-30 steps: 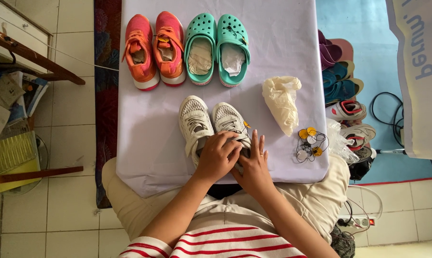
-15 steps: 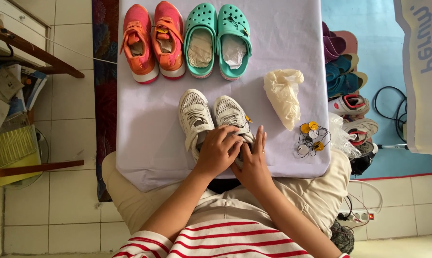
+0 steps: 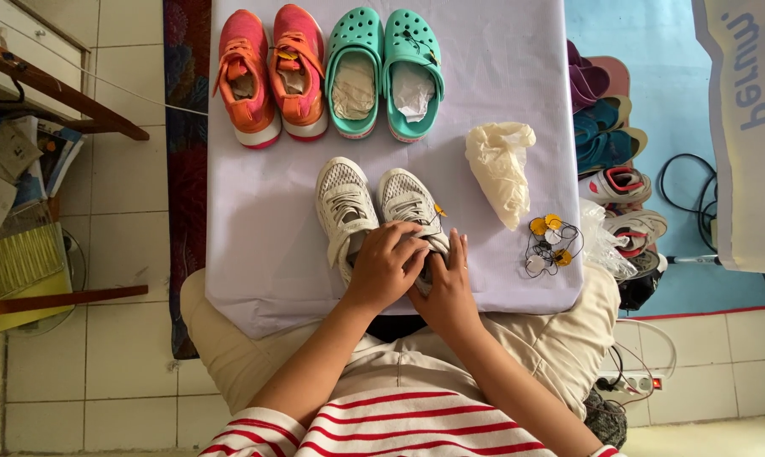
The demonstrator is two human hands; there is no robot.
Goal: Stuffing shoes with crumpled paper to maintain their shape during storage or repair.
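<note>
White sneakers (image 3: 374,203) | left hand (image 3: 387,267), right hand (image 3: 444,292) resting on heels

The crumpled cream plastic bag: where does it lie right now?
In the head view, the crumpled cream plastic bag lies on the right part of the pale lilac cloth, right of the white mesh sneakers and below the teal clogs.

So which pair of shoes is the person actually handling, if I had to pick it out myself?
Start at the pale lilac cloth covering the table. Three pairs stand on it: orange sneakers and teal clogs along the far edge, and the white mesh sneakers nearest the person. Both hands, left hand and right hand, rest on that pair, the only white, laced one.
</note>
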